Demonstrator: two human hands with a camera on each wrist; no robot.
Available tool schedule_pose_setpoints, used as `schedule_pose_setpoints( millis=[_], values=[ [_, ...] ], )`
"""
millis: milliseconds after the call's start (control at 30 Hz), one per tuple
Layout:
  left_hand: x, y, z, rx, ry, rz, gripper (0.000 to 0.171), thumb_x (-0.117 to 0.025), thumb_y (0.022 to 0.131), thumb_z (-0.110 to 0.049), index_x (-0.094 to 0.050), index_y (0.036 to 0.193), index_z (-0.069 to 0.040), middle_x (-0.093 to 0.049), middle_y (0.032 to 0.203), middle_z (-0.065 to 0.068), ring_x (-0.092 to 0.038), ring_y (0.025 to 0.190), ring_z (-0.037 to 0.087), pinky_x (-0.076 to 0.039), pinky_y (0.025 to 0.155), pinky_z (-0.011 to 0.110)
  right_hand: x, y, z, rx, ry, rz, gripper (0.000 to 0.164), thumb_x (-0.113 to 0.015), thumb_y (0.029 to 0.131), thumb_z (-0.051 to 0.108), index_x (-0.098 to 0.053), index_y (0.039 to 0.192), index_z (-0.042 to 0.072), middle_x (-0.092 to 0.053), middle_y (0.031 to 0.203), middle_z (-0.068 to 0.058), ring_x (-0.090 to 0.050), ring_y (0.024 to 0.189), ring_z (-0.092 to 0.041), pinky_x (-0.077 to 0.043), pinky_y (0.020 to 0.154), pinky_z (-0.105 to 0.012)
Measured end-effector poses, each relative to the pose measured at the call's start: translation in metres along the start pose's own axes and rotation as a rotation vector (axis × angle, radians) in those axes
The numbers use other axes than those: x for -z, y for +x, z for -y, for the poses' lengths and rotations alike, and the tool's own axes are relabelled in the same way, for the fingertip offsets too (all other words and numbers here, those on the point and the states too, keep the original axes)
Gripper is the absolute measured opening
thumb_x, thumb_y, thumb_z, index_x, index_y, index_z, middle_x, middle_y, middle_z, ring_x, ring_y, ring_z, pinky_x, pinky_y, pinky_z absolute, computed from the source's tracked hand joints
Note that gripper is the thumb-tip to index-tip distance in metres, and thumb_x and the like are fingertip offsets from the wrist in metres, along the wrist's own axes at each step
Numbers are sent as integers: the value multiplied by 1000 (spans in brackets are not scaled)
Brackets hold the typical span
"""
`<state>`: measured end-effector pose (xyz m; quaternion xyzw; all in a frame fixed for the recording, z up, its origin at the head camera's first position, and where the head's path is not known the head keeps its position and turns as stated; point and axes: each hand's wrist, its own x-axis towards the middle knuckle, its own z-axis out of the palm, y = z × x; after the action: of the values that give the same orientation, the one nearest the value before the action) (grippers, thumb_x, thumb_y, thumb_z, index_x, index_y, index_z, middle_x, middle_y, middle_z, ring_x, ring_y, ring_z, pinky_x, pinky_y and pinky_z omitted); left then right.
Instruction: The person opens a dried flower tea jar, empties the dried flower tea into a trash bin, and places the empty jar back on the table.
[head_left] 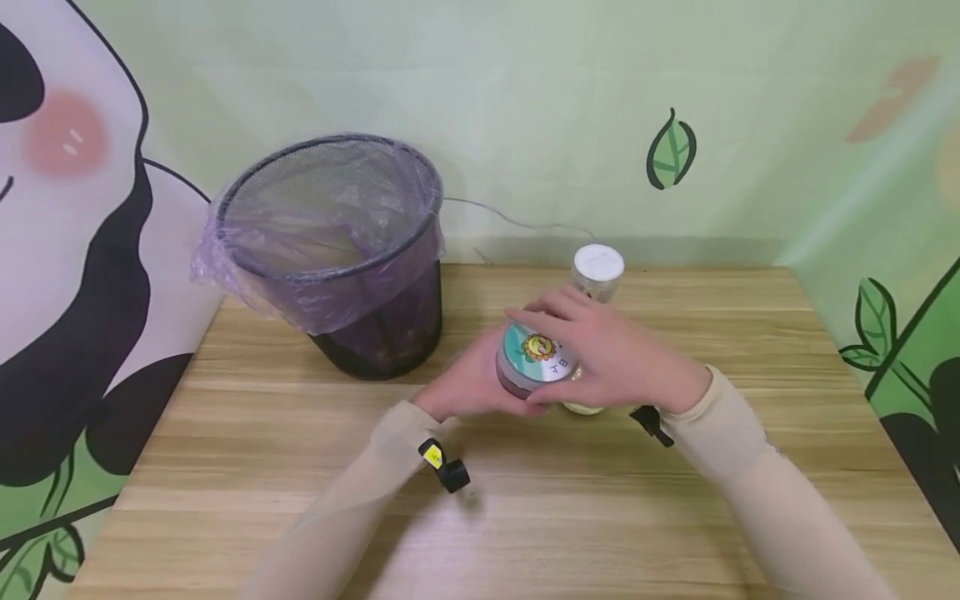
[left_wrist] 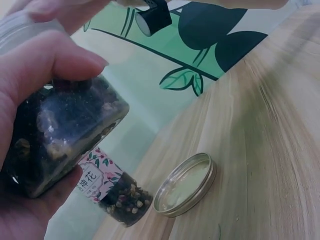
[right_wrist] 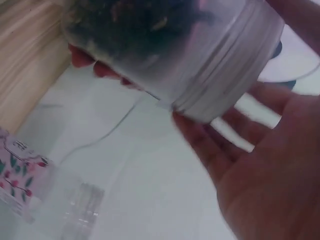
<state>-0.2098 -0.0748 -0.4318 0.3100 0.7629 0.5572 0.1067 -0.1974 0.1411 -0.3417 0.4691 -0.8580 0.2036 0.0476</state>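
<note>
Holds a clear jar of dark dried pieces in the left grip, wrapping the body with thumb and fingers. Grasps the same jar from above with the right grip, curling fingers and thumb about the rim of its printed top. Has the jar near the middle of the surface, apparently raised from the wood, to the right of a black mesh bin and in front of a second jar with a white top and pink floral label.

Has little room behind, with the second jar close past the right grip, then the back edge meeting the wall. Has a strip of wood between bin and left grip. Finds wider room toward the right edge and toward the front, between two pale sleeves. Has a gold-rimmed lid lying hollow side up near the second jar, partly covered by the held jar in the head view.

Shows light brown grain with a soft sheen at the front. Faces pale green printed with leaves, plus a large panda print on the left. Has a purple liner folded over the bin's rim, and a thin cord trailing along the wall.
</note>
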Motion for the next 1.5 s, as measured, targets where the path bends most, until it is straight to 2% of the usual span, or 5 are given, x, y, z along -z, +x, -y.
schedule_pose_setpoints(
  millis=[167, 433, 767, 1067, 1500],
  values=[
    [0, -4, 2, 8, 10, 5, 109, -98, 64, -10, -37, 154, -17, -58, 140, 1, -57, 128, 16, -45, 115, 38, -1, -2, -5, 46, 97, 27, 88, -89, 79, 43, -53, 150, 6, -56, 147, -9, -50, 132, -25, -50, 107, -46],
    [-2, -3, 3, 10, -17, 11, 106, -96, 66, -10, -39, 154, -20, -59, 139, 0, -59, 124, 15, -48, 111, 38, -4, -2, 3, -80, -81, -4, 96, -81, 79, 64, -50, 153, 10, -61, 129, -8, -59, 113, -23, -58, 88, -41],
    [1, -3, 1, 31, 34, 28, 110, -98, 63, -9, -37, 155, -17, -58, 142, 1, -57, 129, 17, -44, 115, 39, 1, -2, -3, 41, 89, 39, 91, -90, 80, 37, -46, 155, 11, -56, 143, -7, -50, 129, -23, -51, 105, -44],
    [-1, -2, 3, 29, 22, 30, 103, -96, 65, -7, -41, 152, -15, -60, 137, 4, -60, 123, 18, -48, 111, 37, 0, -1, 8, -128, -69, 50, 94, -83, 81, 56, -49, 152, 5, -60, 120, -10, -59, 101, -21, -56, 85, -37],
    [-2, -3, 8, 17, 19, 57, 109, -96, 65, -8, -36, 155, -18, -58, 143, 2, -57, 129, 17, -47, 113, 36, 5, -4, 6, -94, 6, 109, 95, -88, 78, 50, -48, 154, 9, -56, 141, -11, -56, 125, -26, -53, 101, -44]
  ],
)
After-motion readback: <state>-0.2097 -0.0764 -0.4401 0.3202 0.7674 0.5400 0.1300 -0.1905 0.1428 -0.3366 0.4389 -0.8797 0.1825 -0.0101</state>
